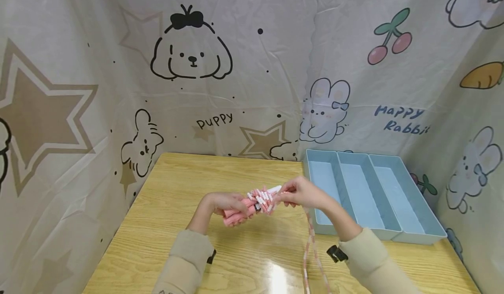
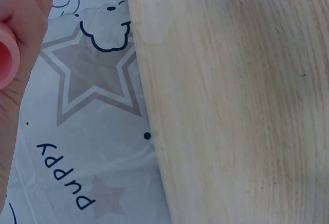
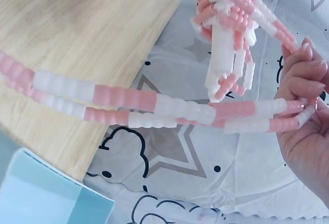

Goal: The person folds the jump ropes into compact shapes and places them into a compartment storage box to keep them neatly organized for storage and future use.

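Note:
My left hand (image 1: 228, 202) grips the pink handles (image 1: 235, 217) of a beaded jump rope above the table. In the left wrist view, one hollow handle end (image 2: 7, 54) pokes out of the fist. Pink and white beads (image 1: 263, 200) are wound in a bundle around the far end of the handles, where a white part (image 3: 222, 49) sticks out. To the right of the bundle, my right hand (image 1: 299, 192) pinches the beaded rope with thumb and fingers. From this hand a doubled length of rope (image 3: 126, 97) hangs down toward the table's front.
A light blue tray (image 1: 400, 232) with three long compartments stands at the table's right, partly behind the right forearm. The wooden table (image 1: 189, 171) meets a printed cloth (image 1: 252, 75) at its back edge. Dark clips (image 1: 337, 253) sit at both sleeves.

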A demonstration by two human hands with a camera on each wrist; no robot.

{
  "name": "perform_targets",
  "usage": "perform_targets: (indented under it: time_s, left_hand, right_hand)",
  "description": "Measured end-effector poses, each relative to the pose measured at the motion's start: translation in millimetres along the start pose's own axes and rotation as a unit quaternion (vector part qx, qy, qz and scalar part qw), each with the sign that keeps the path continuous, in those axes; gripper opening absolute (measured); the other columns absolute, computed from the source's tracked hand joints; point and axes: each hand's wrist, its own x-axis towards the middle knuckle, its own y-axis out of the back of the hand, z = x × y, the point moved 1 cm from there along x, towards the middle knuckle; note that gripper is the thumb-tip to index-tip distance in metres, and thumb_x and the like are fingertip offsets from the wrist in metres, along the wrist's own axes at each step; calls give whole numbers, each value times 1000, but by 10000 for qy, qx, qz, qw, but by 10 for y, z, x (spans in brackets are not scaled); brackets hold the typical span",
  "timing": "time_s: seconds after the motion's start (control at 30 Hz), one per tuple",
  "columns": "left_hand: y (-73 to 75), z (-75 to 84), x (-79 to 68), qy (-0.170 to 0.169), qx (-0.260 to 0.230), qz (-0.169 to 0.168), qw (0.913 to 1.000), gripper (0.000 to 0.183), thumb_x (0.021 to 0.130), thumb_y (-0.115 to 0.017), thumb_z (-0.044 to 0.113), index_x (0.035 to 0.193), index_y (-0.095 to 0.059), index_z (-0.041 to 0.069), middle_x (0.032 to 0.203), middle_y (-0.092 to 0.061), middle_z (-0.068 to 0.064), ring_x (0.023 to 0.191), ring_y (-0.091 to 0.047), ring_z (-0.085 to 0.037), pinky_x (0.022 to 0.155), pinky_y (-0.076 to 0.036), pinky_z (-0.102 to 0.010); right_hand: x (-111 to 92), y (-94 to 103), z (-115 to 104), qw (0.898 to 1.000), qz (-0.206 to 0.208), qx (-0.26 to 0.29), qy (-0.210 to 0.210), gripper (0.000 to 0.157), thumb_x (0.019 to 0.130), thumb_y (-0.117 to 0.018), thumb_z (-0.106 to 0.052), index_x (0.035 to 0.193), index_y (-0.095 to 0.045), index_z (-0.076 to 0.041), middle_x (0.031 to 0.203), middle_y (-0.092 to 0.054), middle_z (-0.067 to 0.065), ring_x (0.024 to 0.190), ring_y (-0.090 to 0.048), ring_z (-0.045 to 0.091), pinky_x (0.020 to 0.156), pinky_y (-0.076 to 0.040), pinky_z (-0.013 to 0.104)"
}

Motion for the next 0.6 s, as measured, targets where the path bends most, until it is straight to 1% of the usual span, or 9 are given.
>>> perform_targets:
  time_s: [0.1, 0.23, 0.3, 0.4, 0.5, 0.53, 0.6]
  left_hand:
    - [-19, 27, -12, 93, -27, -140, 9999, 17, 85, -51, 12, 94, -56, -1, 66, -56, -3, 52, -51, -9, 47, -44, -22]
    - [-52, 66, -27, 242, -112, -339, 9991, 13, 87, -50, 11, 93, -57, 2, 67, -55, -4, 52, -50, -10, 46, -43, -22]
    - [-69, 87, -32, 290, -99, -405, 9987, 12, 87, -50, 11, 91, -58, 4, 67, -55, -3, 52, -51, -10, 45, -44, -22]
    - [-92, 121, -34, 328, -64, -502, 9982, 11, 86, -50, 12, 89, -58, 4, 67, -55, -3, 51, -51, -10, 46, -45, -23]
    - [-116, 155, -34, 350, -60, -710, 9968, 11, 87, -50, 11, 88, -56, 3, 67, -55, -3, 51, -51, -10, 46, -45, -23]
    - [-126, 165, -35, 343, -68, -784, 9963, 10, 87, -49, 11, 88, -56, 3, 67, -55, -3, 51, -51, -10, 46, -45, -23]
    - [-137, 184, -37, 328, -84, -896, 9954, 10, 87, -48, 10, 87, -55, 3, 67, -55, -3, 52, -51, -10, 47, -45, -23]
  right_hand:
    - [17, 59, -28, 9996, -252, -34, 157, 19, 86, -63, -16, 73, -67, -4, 55, -54, -4, 45, -43, 6, 43, -38, 19]
    - [40, 130, -47, 9982, -491, -114, 333, 15, 88, -60, -13, 80, -69, -3, 59, -56, 0, 47, -43, 6, 45, -39, 21]
    - [53, 159, -48, 9976, -544, -190, 390, 15, 88, -59, -12, 82, -69, -3, 60, -57, 2, 48, -43, 6, 45, -39, 21]
    - [78, 184, -35, 9966, -626, -301, 449, 14, 88, -59, -13, 83, -69, -4, 61, -58, 5, 50, -45, 7, 47, -41, 22]
    - [99, 200, -9, 9961, -678, -337, 461, 14, 88, -60, -15, 84, -69, -5, 66, -62, 6, 52, -53, 11, 49, -46, 24]
    - [105, 206, -2, 9959, -680, -344, 492, 14, 87, -61, -15, 85, -69, -4, 68, -63, 8, 53, -54, 13, 50, -47, 25]
    - [117, 218, 10, 9957, -623, -369, 581, 14, 87, -62, -16, 87, -68, -3, 71, -65, 9, 54, -57, 15, 50, -48, 26]
